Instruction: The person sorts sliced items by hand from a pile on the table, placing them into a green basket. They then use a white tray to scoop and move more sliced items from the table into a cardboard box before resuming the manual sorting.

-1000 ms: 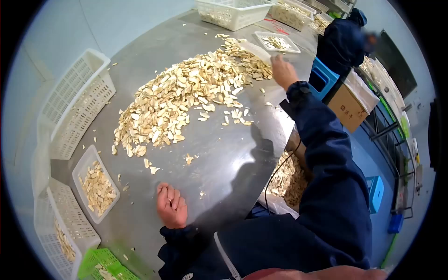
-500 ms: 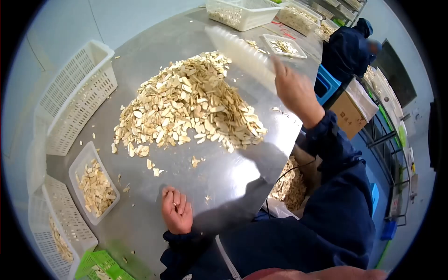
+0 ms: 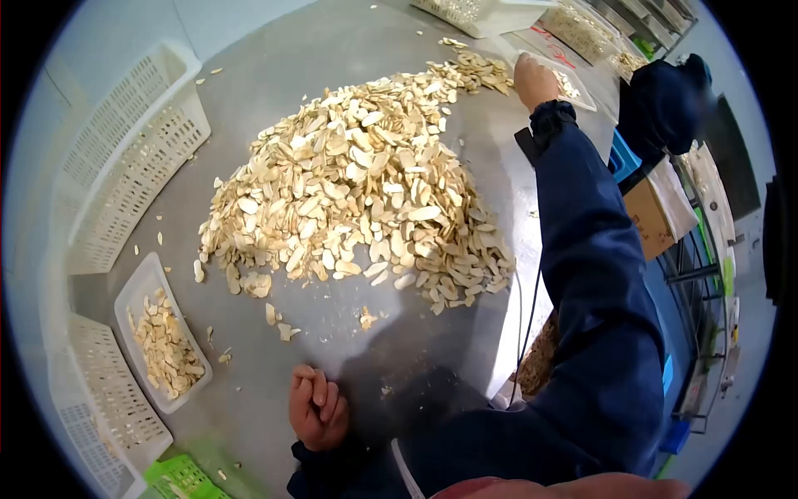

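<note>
A large heap of pale, dried-looking slices spreads over the metal table. My right hand reaches to the far right, beyond the heap, with its fingers curled beside a small white tray of slices. What that hand grips, if anything, is hidden behind it. Near the table's front, my left hand rests with fingers curled in and nothing visible in them. To its left lies a shallow white tray holding more slices.
Tall white perforated baskets line the left edge, with a green basket below them. Another white basket and filled tubs stand at the back. A co-worker in dark clothing is at right, near a cardboard box.
My right arm has stretched farther away. The translucent ribbed tray it held is no longer clearly visible. Slices now trail from the heap toward that hand, and the view has shifted.
</note>
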Demonstrator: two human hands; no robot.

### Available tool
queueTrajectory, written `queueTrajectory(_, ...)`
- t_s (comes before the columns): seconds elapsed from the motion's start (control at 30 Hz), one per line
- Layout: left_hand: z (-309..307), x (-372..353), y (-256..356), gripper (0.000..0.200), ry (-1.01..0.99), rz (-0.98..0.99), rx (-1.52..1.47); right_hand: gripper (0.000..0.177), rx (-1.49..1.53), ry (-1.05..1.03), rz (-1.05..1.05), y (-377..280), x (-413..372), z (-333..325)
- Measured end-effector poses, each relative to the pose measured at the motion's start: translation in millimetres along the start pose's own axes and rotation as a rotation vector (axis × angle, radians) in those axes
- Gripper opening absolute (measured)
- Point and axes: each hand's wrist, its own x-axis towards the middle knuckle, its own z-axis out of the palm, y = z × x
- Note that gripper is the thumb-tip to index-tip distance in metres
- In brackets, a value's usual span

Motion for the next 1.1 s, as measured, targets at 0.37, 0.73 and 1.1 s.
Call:
queueTrajectory(0.37,10.3,3.0,3.3,0.022,0.061,-0.005,0.084,0.014,0.204,0.026,-0.294,-95.6,5.2,-17.8)
queueTrajectory(0.73,-2.7,6.8,-4.6,0.017,0.014,-0.020,0.107,0.050,0.803,-0.146,-0.423,-70.1,-71.2,-185.3)
queueTrajectory(1.1,9.4,7.7,-5.8,0.012,0.041,0.000,0.230,0.051,0.922,-0.114,-0.390,-16.5,-123.9,-317.1)
